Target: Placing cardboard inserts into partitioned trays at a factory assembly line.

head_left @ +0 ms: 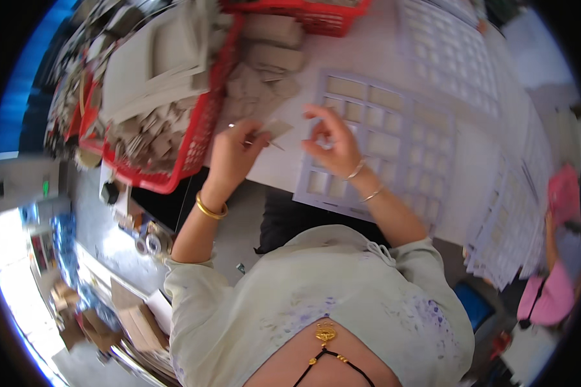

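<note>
Left hand (239, 151) has its grip closed on a thin grey card (279, 129), pinched thumb to fingers, held over the desk (272, 173) between the red scrap basket and the lavender windowed sheet. Card points right, tilted a bit away from the wearer, free end toward the right hand (334, 145). Long axis not certain: fingers cover the inner end. Narrow edge below it aims down-right; can't tell if that's a second card. Right grip loose, thumb and forefinger curled with a gap, nothing visible in it; hand blurred, over the left part of the lavender windowed sheet (403, 132), hiding some cells. Sheet's near edge slants toward the wearer at its right end. Red scrap basket (197, 143) on the left, heaped with grey board offcuts (155, 138), lower layers buried. Loose grey pads (274, 57) lie beside it. Right: stack of windowed sheets (507, 222), count unclear. Farther: another windowed sheet (452, 58), smeared; second red basket (326, 20), cut off by the top edge.
</note>
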`<state>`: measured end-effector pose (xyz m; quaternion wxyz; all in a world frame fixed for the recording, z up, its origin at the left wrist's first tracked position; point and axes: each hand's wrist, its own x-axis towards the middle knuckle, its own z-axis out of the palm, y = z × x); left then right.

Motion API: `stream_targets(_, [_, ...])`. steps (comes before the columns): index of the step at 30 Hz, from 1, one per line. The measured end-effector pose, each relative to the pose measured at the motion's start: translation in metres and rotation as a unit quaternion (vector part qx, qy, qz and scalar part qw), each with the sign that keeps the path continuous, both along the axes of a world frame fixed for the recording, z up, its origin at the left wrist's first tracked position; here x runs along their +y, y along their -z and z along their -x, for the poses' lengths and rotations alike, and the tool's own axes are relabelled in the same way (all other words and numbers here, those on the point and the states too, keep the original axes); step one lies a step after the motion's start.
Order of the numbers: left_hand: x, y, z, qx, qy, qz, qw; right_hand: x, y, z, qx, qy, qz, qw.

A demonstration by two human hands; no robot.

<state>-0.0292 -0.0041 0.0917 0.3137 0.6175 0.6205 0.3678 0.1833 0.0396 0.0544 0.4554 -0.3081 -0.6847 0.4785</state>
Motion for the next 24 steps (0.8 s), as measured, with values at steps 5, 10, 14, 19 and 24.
stream_targets(5, [0.034, 0.035, -0.063, -0.123, 0.101, 0.012, 0.987, 0.006, 0.030, -0.029, 0.044, 0.154, -0.006, 0.987])
stream_targets(10, [0.067, 0.067, -0.097, -0.138, 0.152, 0.024, 0.978, 0.024, 0.057, -0.136, 0.075, 0.329, 0.109, 0.935])
stream_targets(14, [0.104, 0.099, -0.136, -0.131, 0.131, 0.053, 0.981, 0.028, 0.062, -0.184, 0.071, 0.339, 0.141, 0.927])
stream_targets(19, [0.137, 0.125, -0.173, -0.081, 0.152, 0.015, 0.985, 0.033, 0.080, -0.198, 0.065, 0.336, 0.163, 0.925])
stream_targets(24, [0.152, 0.137, -0.179, 0.008, 0.184, 0.022, 0.983, 0.040, 0.082, -0.197, 0.042, 0.344, 0.202, 0.916])
